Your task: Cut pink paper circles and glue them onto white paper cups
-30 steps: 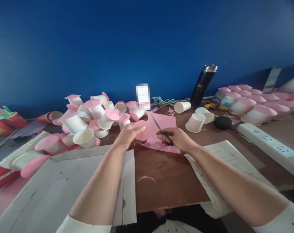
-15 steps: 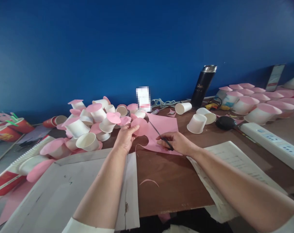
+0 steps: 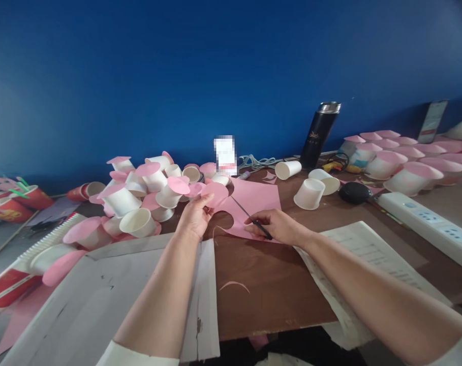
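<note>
Between thumb and fingers, my left hand [image 3: 195, 216] pinches a round pink paper disc [image 3: 215, 195]. My right hand [image 3: 274, 225] is closed around a pair of scissors [image 3: 249, 216], whose dark blades point up and left toward the disc. Beneath the scissors lies a pink paper sheet [image 3: 257, 195] with rounded bites cut from its left edge. The disc's right side comes close to the sheet; whether they are still joined I cannot tell. My right fingers partly hide the scissor handles. A thin curved pink paper strip [image 3: 234, 284] rests on the brown table [image 3: 269, 300].
White paper cups with pink discs [image 3: 150, 178] crowd the left; more such cups [image 3: 409, 170] stand in rows at right. A black thermos [image 3: 319, 137], plain cups [image 3: 309, 194], a computer mouse [image 3: 355, 193] and a power strip [image 3: 432, 223] lie to the right. A grey board [image 3: 112, 300] covers the left front.
My left hand has shifted slightly left, and the pink disc has tilted flatter and moved left with it. The scissors and my right hand have barely moved.
</note>
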The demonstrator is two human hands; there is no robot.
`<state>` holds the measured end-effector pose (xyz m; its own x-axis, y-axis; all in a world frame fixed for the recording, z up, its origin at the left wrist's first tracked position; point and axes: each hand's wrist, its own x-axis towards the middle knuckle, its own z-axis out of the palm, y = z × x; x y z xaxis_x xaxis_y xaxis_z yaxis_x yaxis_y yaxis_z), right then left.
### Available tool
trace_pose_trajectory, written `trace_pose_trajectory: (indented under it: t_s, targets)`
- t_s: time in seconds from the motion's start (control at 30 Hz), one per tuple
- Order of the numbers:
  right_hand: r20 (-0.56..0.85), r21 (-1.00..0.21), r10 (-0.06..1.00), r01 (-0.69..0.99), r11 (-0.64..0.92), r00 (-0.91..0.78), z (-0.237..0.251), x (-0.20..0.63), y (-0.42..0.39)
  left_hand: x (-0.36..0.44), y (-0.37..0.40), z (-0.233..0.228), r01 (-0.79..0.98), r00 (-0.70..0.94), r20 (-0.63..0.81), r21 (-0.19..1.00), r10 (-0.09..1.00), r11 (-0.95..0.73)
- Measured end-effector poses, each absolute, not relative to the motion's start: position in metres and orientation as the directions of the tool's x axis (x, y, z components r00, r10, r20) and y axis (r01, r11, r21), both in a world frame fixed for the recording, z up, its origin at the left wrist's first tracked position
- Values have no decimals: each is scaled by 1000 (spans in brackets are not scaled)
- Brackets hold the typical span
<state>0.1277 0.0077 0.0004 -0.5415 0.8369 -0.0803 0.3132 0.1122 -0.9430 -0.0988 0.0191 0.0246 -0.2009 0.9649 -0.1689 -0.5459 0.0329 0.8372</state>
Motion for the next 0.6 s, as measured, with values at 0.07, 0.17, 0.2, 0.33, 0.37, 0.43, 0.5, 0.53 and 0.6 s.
trace_pose_trajectory:
  t_s: [0.07,0.17,0.2,0.33,0.37,0.43,0.5,0.53,0.6]
  targets:
    - [-83,-942,835,317,112,-543,0,128,8,-99,19,25,-559,-207,-175,828,963,30]
    - [-89,-937,833,330,117,-546,0,128,8,-97,18,27,-552,-202,-165,833,965,26]
    - [-90,-935,832,334,119,-548,0,128,8,-97,18,27,-543,-200,-157,839,967,24]
    - [-86,-930,834,345,129,-545,0,128,7,-97,17,28,-491,-183,-150,870,972,42]
    - [-86,-930,835,344,129,-544,0,128,7,-97,16,28,-483,-171,-146,874,974,46]
    - [-89,-932,835,341,123,-543,0,128,7,-97,17,27,-476,-150,-128,878,980,42]
    - [-96,-933,834,341,115,-543,1,128,7,-98,17,26,-470,-147,-116,882,982,34]
    - [-98,-933,836,342,112,-540,1,128,7,-98,17,26,-466,-152,-116,884,982,32]
    - [-99,-933,841,344,108,-533,2,128,7,-98,17,26,-461,-158,-119,887,980,34]
